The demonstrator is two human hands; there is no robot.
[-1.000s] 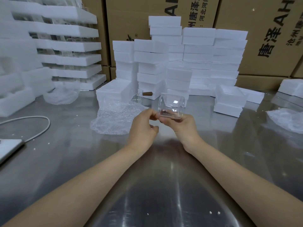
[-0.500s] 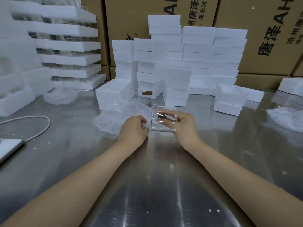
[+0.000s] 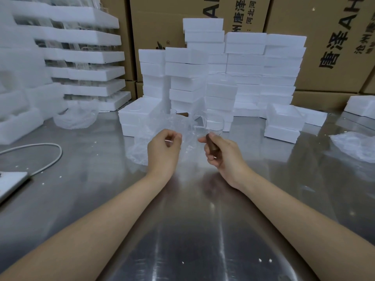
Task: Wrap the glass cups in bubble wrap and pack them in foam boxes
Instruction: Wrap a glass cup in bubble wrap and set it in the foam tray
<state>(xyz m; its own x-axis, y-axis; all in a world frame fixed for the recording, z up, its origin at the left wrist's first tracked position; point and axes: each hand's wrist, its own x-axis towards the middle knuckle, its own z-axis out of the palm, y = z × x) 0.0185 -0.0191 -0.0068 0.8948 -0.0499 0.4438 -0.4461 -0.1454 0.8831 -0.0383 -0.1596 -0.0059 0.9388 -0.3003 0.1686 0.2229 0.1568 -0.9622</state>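
Right hand (image 3: 220,153): gripping the dark brown handle (image 3: 211,145) of the glass cup (image 3: 210,123), with fingers curling round it and the thumb lying along the top.
Glass cup: hanging in the air above the steel table (image 3: 182,230), in front of the foam boxes; its clear body is pointing away from the person, beyond the right hand's knuckles.
Left hand (image 3: 164,150): pinching an edge of the bubble wrap (image 3: 160,124) between thumb and curled fingers.
Bubble wrap: rising as a clear sheet between the two hands, just left of the cup, while its lower part is lying crumpled on the table; whether it is touching the cup cannot be told.
Foam boxes (image 3: 245,63): standing in white stacks at the back of the table, with a few loose ones sitting further right.
Second cup (image 3: 178,114): sitting behind the raised wrap by the stacks, with only its rim and brown handle showing.
Foam trays (image 3: 87,55): standing stacked at far left.
Loose wrap (image 3: 355,146): lying at the right edge of the table.
Clear bag (image 3: 75,118): slumping at the foot of the trays.
White cable (image 3: 51,159): curving across the table's left side.
Cardboard cartons (image 3: 328,57): standing behind everything.
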